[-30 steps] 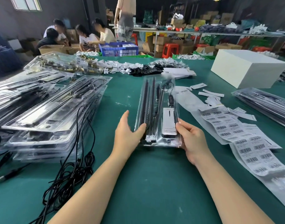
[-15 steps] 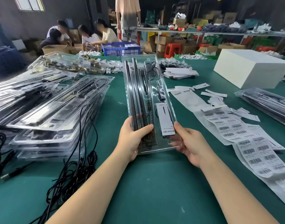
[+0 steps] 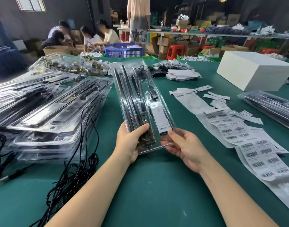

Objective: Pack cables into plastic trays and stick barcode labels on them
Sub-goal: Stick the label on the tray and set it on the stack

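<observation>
Hands: both grip the near end of one clear plastic tray, lifted off the green table and tilted away.
Left hand: thumb over the tray's top, fingers beneath — clamped on its left corner.
Right hand: thumb on the right corner, fingers curled under the clear plastic.
Tray contents: long black bars, a coiled black cable and a white card lie in its compartments.
Far left: stack of filled trays, loose black cables at its near side.
Right of tray: barcode label sheets flat on the table — beyond them a white box.
</observation>
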Demonstrator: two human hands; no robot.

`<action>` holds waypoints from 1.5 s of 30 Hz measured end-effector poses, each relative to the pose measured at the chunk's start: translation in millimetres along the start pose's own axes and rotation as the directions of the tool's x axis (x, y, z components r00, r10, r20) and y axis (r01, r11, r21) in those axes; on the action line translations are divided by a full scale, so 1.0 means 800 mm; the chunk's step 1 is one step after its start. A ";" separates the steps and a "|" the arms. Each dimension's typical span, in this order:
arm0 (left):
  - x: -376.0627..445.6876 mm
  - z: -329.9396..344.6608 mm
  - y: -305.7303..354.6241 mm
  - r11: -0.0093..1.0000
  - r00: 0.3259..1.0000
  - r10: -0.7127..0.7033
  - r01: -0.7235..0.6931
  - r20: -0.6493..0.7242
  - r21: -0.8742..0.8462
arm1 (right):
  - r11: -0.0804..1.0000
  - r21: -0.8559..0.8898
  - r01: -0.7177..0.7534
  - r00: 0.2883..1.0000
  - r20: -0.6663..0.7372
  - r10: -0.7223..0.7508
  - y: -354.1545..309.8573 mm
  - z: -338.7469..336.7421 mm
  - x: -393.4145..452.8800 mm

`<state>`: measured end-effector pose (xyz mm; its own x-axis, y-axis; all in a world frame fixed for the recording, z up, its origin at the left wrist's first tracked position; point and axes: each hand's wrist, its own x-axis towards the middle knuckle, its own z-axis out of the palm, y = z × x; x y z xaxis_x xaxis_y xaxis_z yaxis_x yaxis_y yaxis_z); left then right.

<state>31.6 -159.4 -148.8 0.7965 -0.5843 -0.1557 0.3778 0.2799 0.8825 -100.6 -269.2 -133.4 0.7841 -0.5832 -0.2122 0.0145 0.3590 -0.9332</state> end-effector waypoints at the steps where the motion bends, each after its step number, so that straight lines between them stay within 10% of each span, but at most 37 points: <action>1: 0.000 0.000 -0.001 1.000 1.000 0.006 -0.006 -0.001 0.006 | 0.999 0.014 -0.042 0.999 0.021 0.042 -0.002 -0.003 0.000; 13: -0.003 0.006 -0.010 0.995 0.994 0.098 -0.098 -0.048 -0.001 | 0.971 0.127 -0.201 0.978 -0.027 0.206 -0.004 -0.004 0.003; 45: 0.001 0.005 -0.013 0.998 0.998 0.052 -0.049 -0.045 0.050 | 0.990 -0.124 0.067 0.984 -0.159 -0.087 0.004 0.007 0.002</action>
<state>26.2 -165.8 -156.2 0.8353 -0.5343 -0.1297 0.3140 0.2699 0.9103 -96.0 -265.1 -135.0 0.6716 -0.7203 -0.1736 -0.0100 0.2254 -0.9742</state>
